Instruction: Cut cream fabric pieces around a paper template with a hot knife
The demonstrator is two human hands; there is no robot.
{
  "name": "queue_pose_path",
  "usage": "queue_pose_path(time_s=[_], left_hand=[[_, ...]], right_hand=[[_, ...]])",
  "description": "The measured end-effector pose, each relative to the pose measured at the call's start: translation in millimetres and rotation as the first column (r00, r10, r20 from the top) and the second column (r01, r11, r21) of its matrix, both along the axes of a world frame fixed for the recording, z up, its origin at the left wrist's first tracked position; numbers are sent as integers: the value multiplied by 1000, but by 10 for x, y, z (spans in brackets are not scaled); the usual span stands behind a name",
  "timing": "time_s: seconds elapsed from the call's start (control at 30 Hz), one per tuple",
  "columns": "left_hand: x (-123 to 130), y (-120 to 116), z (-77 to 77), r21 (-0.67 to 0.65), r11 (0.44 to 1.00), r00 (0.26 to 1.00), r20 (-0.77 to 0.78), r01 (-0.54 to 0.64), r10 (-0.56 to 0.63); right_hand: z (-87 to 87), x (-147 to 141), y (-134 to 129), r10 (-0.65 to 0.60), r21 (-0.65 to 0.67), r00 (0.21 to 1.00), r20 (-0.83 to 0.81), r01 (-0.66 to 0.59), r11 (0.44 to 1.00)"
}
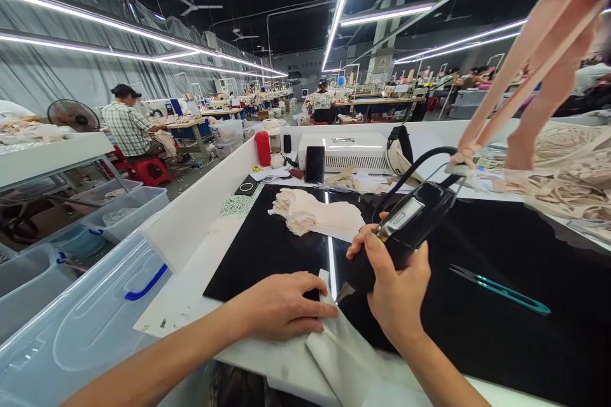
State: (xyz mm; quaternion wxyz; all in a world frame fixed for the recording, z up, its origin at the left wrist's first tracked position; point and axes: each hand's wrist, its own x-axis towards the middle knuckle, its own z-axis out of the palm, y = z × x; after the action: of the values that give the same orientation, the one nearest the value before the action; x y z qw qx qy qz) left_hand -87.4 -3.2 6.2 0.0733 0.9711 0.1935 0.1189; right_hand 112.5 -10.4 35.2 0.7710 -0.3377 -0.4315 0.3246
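Observation:
My right hand [398, 289] is closed around a black corded hand-held tool [413, 219] with a silver switch panel; its cord loops up behind it. The tool's narrow tip points down at a pale, thin fabric piece [344, 350] near the board's front edge. My left hand [286, 305] lies palm down with fingers stretched and apart, pressing that fabric. Part of the fabric is hidden under the fingers. Beyond both hands, a stack of cream cut fabric pieces [317, 211] rests on the shiny black board [252, 254].
Teal thread snips [501, 288] lie to the right on the board. A phone [315, 164], a white vented box [344, 151] and a red container [262, 148] stand behind it. Pink straps [529, 70] hang at upper right. A clear plastic bin [109, 311] borders the left.

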Motion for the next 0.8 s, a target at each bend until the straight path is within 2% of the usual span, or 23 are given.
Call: queue_pose_path(time_s=[0.27, 0.43, 0.53, 0.8], left_hand=[[-8, 8, -41, -12, 1000, 1000, 18, 5, -5], [-11, 4, -43, -21, 1000, 1000, 22, 3, -2], [-6, 0, -30, -15, 1000, 1000, 23, 0, 0], [-2, 2, -40, -19, 1000, 999, 47, 9, -8]], right_hand=[[-1, -19, 45, 1, 9, 999, 45, -1, 1000], [8, -14, 142, -35, 30, 999, 5, 34, 999], [-2, -27, 181, -13, 30, 1000, -11, 13, 999], [1, -51, 146, -6, 29, 1000, -14, 6, 1000]])
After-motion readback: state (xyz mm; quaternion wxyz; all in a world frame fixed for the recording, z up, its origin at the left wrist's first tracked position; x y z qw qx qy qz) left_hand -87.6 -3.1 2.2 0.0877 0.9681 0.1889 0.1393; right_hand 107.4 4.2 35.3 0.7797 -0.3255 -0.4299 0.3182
